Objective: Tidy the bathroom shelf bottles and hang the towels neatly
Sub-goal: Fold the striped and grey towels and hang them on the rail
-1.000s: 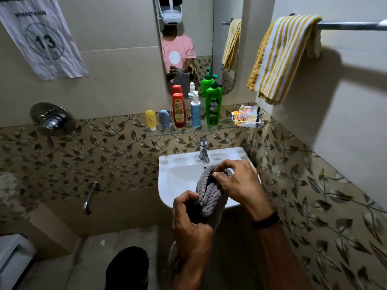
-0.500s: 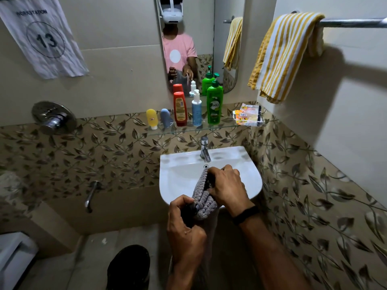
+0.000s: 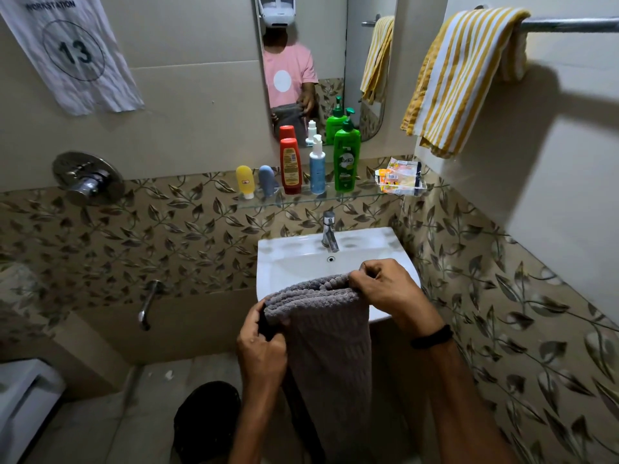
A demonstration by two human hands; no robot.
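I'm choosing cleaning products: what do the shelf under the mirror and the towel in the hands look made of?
The shelf looks like clear glass: the leaf tiles show through it and its edge glints greenish. The grey towel, held by the left hand and right hand, looks like ribbed, matte terry, probably cotton.

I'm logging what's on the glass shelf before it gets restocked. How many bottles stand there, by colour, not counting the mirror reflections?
Yellow bottle: 1
Grey-blue bottle: 1
Red bottle: 1
Blue spray bottle: 1
Green pump bottle: 1
Total: 5 bottles on the glass shelf
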